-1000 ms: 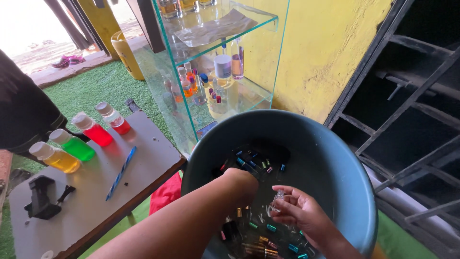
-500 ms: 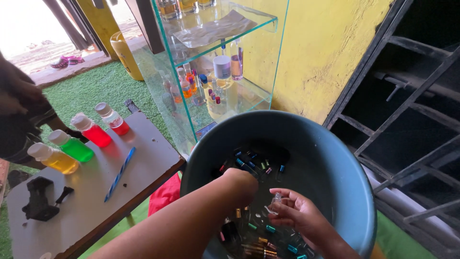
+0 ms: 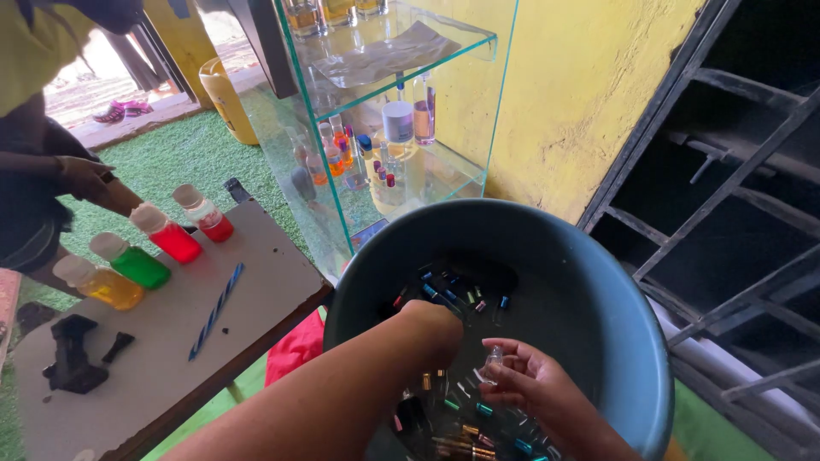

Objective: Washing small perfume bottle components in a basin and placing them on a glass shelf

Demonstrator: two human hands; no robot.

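The right hand is pinching a tiny glass vial by its middle; it looks light, slippery, breakable. The left hand is digging, fingers hidden, in the blue tub.

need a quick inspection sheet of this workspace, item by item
surface: grey table at left, green turf under it
job's things: blue basin holding many small vials and coloured caps
clutter: four bottles of yellow, green and red liquid, a striped blue straw and a black tool on the table
hands: left hand reaches down into the basin; right hand pinches a small clear vial
cables: nothing seen
surroundings: glass shelf unit with bottles, yellow wall, dark metal grille at right, another person at far left
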